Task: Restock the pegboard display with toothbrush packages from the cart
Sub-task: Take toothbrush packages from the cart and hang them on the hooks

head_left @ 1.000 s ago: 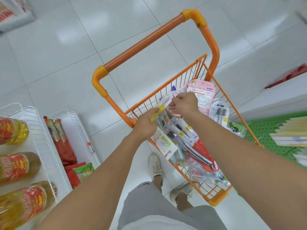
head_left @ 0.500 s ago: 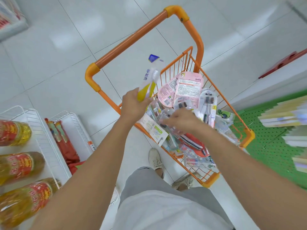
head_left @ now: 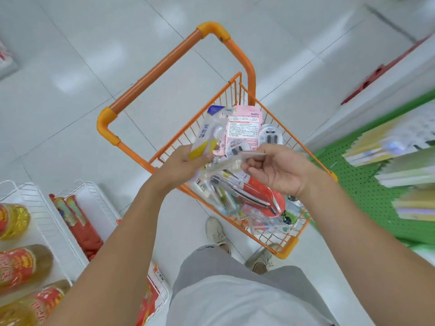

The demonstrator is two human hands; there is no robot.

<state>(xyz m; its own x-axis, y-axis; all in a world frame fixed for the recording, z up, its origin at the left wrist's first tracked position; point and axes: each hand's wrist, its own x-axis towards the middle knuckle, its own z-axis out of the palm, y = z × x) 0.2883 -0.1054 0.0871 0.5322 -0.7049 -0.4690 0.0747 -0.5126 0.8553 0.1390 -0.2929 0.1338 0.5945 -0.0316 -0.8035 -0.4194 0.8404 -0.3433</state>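
Note:
An orange wire cart [head_left: 237,95] stands in front of me, holding several toothbrush packages [head_left: 244,194]. My left hand [head_left: 181,163] grips a yellow toothbrush package [head_left: 208,134] with a blue top, held upright over the cart's left rim. My right hand [head_left: 280,172] is raised above the cart and pinches a thin clear package [head_left: 231,162] seen edge-on between thumb and fingers. A pink package [head_left: 243,129] leans at the cart's far end. The green pegboard [head_left: 367,187] is at the right, with blurred hanging packages [head_left: 400,161].
White wire shelves [head_left: 47,215] at the left carry oil bottles [head_left: 18,267] and red packets [head_left: 80,222]. My legs and shoes [head_left: 216,231] are just behind the cart. White tiled floor [head_left: 94,67] stretches ahead and to the left.
My right hand has come up out of the cart with a thin clear package. My left hand has kept the yellow package, which came up out of the cart a second ago.

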